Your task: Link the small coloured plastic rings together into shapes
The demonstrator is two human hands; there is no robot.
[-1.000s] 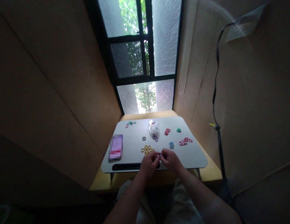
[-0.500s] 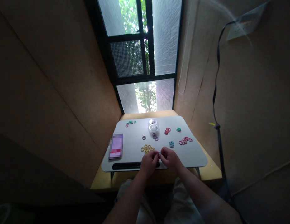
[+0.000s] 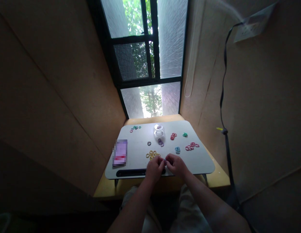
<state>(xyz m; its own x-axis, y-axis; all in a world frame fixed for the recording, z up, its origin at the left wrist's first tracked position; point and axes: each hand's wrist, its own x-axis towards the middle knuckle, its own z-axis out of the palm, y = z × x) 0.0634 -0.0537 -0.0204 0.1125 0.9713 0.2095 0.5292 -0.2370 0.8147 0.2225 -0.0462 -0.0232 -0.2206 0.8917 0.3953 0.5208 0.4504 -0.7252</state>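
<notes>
My left hand (image 3: 155,167) and my right hand (image 3: 176,165) meet above the front edge of a white lap desk (image 3: 135,160). Both are closed, with thumbs and fingertips pinched round something small between them, too small and covered to name. Just beyond my left hand lie several yellow bands (image 3: 152,153), small and ring-shaped, partly hidden by its fingers. Nearest to my right hand are light blue bands (image 3: 177,150) in a little cluster. Purple bands (image 3: 160,142) and a dark grey band (image 3: 149,143) lie farther back.
A clear rounded container (image 3: 159,132) stands at the back. Red bands (image 3: 173,136), green bands (image 3: 185,134) and pink bands (image 3: 192,146) lie on the right, mixed bands (image 3: 135,128) at the back left. A blurred purple object (image 3: 120,153) lies left; a black slot (image 3: 131,172) runs along the front.
Both hands stay in nearly the same place; only the fingertips have shifted slightly around the small thing. The bands and the container lie as before.
</notes>
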